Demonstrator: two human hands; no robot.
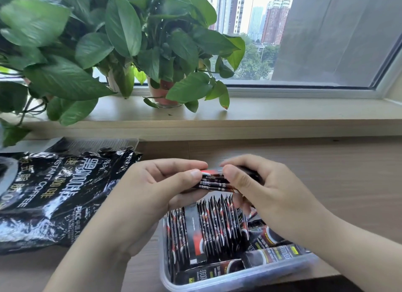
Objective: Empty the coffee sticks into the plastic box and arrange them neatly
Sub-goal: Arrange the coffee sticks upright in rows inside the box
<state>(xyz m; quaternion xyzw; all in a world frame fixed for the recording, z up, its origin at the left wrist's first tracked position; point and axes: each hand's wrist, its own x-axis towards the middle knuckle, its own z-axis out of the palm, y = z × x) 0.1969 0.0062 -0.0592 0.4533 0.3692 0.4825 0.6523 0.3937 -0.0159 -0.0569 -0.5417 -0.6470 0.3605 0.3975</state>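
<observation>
My left hand (152, 188) and right hand (267, 194) meet over the far edge of the box, each pinching one end of a small bundle of coffee sticks (214, 182) between thumb and curled fingers, apparently squaring it up. On my remote feed the wooden table (326, 172) fills the near half of the scene. A pale windowsill (282, 111) runs along its far side with leafy potted plants (108, 41) at the far left. The black instant coffee bag (54, 194) lies crumpled on its side at the left, mouth toward the far edge. It looks slack, and I cannot tell whether any sticks remain inside. A clear plastic piece (104, 142), perhaps the lid, shows just beyond it. The plastic box (239, 278) sits near centre, just right of the bag and below my hands. A tight row of sticks (215, 228) already stands on edge across its left and middle. Loose sticks (276, 253) lie flat and crooked in its right part and along its near wall. I judge the emptying largely done and the arranging well past halfway. What is left is to seat the held bundle at the right end of the row, then stand the flat strays up to match.
</observation>
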